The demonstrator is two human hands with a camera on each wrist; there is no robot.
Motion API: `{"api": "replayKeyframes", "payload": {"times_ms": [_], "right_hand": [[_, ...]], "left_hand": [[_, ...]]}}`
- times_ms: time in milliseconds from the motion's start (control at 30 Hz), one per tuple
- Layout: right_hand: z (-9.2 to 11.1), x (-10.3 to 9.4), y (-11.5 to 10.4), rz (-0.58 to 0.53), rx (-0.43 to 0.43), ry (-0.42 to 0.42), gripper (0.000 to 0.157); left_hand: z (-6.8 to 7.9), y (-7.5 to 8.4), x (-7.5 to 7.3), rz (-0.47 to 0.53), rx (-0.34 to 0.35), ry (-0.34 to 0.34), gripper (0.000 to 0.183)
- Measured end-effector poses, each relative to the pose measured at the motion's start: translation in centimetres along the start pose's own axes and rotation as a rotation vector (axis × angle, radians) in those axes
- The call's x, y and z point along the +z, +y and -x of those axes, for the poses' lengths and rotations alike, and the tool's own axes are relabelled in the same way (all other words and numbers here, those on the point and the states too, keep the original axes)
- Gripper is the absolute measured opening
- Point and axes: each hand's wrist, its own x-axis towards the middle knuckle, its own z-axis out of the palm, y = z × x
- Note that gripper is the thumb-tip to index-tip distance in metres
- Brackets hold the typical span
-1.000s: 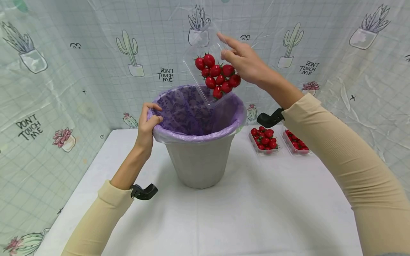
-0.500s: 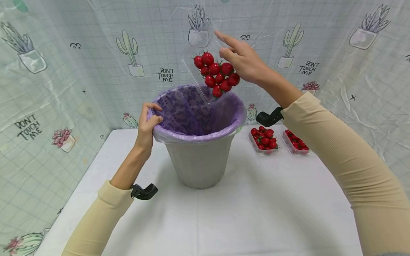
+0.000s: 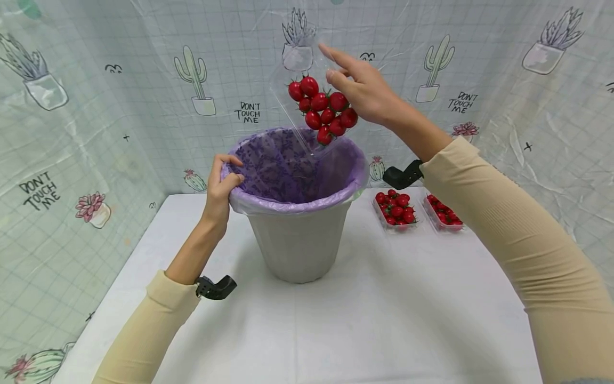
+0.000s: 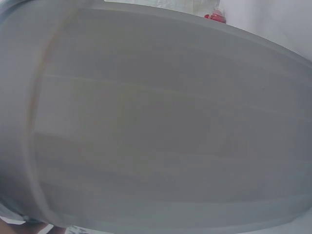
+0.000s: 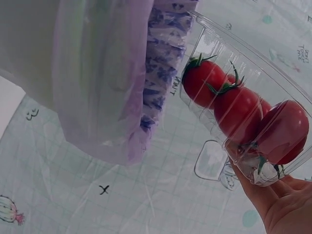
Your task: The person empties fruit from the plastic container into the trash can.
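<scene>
My right hand (image 3: 362, 88) holds a clear plastic box of cherry tomatoes (image 3: 319, 101) by its side, tilted above the mouth of a grey bin (image 3: 299, 245). Several red tomatoes with green tops lie bunched inside the box. In the right wrist view, the box (image 5: 246, 105) slants beside the lined rim, with fingers (image 5: 253, 192) under its lower end. A purple patterned bag (image 3: 283, 165) lines the bin and folds over its rim. My left hand (image 3: 220, 186) grips the rim on the left, fingers over the edge. The left wrist view is filled by the bin's wall (image 4: 165, 117).
Two more clear boxes stand on the white table (image 3: 307, 330) right of the bin: one of tomatoes (image 3: 396, 208), another (image 3: 443, 212) partly behind the right sleeve. A cactus-printed sheet (image 3: 144, 96) rises behind and at both sides.
My right hand has drifted slightly up and left with the box of cherry tomatoes. The left hand and the bin have stayed put.
</scene>
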Motion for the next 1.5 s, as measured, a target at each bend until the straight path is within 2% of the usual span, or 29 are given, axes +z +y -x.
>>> {"api": "replayKeyframes", "payload": {"times_ms": [567, 1500], "right_hand": [[0.20, -0.06, 0.07, 0.035, -0.037, 0.012, 0.055], [0.58, -0.02, 0.15, 0.046, -0.025, 0.015, 0.055]], "left_hand": [[-0.10, 0.06, 0.15, 0.007, 0.005, 0.000, 0.026], [0.04, -0.03, 0.21, -0.004, 0.006, 0.010, 0.027]]}}
